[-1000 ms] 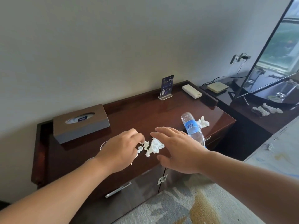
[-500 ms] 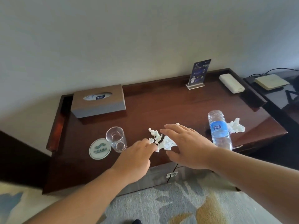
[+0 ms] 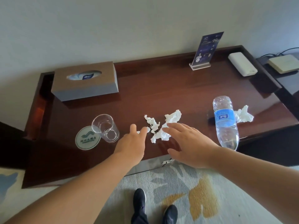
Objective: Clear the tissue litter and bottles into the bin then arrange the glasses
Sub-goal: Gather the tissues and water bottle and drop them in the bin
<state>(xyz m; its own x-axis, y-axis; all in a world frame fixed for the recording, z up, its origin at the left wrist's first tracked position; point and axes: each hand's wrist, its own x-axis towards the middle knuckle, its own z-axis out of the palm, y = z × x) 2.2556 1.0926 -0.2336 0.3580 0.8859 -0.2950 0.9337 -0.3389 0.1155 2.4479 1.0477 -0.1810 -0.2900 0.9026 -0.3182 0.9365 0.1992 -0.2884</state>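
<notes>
Torn tissue scraps [image 3: 161, 126] lay in a loose cluster near the middle of the dark wooden worktop [image 3: 161, 88], toward its front edge. Both hands reached in over them. The left hand [image 3: 132, 147] had its fingers stretched out and its thumb raised. Its forefinger tip was at the smallest scrap on the left of the cluster, and it gripped nothing that could be made out. The right hand [image 3: 189, 146] was spread wide, palm down and thumb held apart, with its fingertips over the largest scrap and nothing in its grasp.

To the right, well apart from the scraps, a clear bottle [image 3: 225, 125] with a blue label lay on its side. It ran front to back, with its near end at the front edge. A crumpled wad [image 3: 244, 116] of tissue touched its right side. To the left of the hands a glass [image 3: 106, 128] stood just beside a round coaster [image 3: 87, 137].

A tissue box [image 3: 85, 83] sat at the back left near the wall. At the back right were an upright card [image 3: 206, 50] in a clear stand and a white block [image 3: 242, 63]. The person's dark shoes [image 3: 140, 202] showed on the patterned carpet [image 3: 202, 191] below.
</notes>
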